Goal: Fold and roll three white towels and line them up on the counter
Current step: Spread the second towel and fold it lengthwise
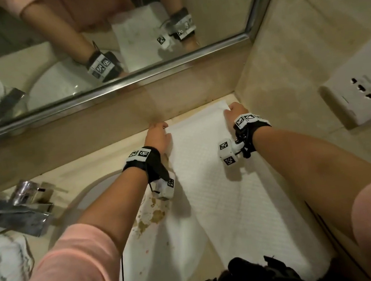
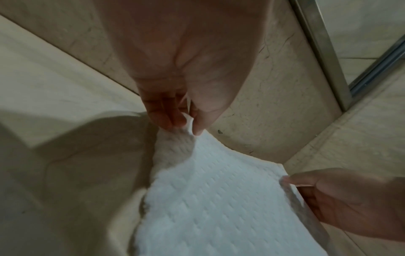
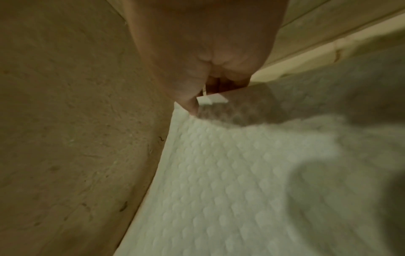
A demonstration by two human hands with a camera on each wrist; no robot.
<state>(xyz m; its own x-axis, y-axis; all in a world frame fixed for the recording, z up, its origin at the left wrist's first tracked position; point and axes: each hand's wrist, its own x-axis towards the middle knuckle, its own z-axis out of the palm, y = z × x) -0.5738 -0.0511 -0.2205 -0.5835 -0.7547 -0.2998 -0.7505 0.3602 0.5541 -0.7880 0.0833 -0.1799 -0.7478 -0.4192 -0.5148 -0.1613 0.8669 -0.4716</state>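
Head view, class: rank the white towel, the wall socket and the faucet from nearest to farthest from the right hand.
1. White towel: pinched at its far corner by the right hand.
2. Wall socket: on the right-side wall.
3. Faucet: far left, beyond the sink.

Towel (image 1: 209, 172) spread lengthwise on the counter (image 1: 102, 159), far end against the back wall below the mirror (image 1: 98, 46), right edge along the side wall carrying the socket (image 1: 359, 98). Left hand (image 1: 157, 136) on its far left corner, right hand (image 1: 235, 110) on the far right corner. Sink (image 1: 155, 249) left of the towel and partly under it, faucet (image 1: 22, 207) further left.
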